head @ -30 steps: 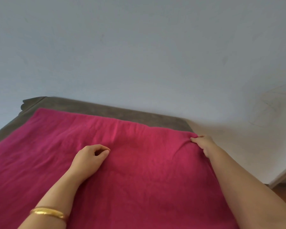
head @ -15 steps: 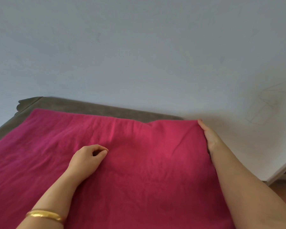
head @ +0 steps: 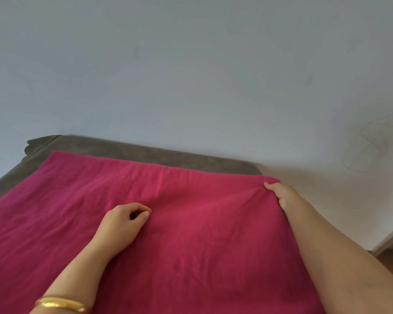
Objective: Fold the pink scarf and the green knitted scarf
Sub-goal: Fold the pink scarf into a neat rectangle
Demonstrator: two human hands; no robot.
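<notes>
The pink scarf lies spread wide and flat over a grey surface, filling the lower part of the view. My left hand rests on its middle with fingers loosely curled and nothing in them. My right hand grips the scarf's far right corner, fingers curled over the edge, and faint creases fan out from that corner. A gold bangle sits on my left wrist. No green knitted scarf shows in this view.
The grey surface under the scarf shows as a strip along the far edge and at the left. A pale wall rises straight behind it. At the right a white board edge stands above brown floor.
My right hand went from stretching the far right corner outward with straight fingers to gripping it again, slightly nearer. My left hand stayed in place on the scarf.
</notes>
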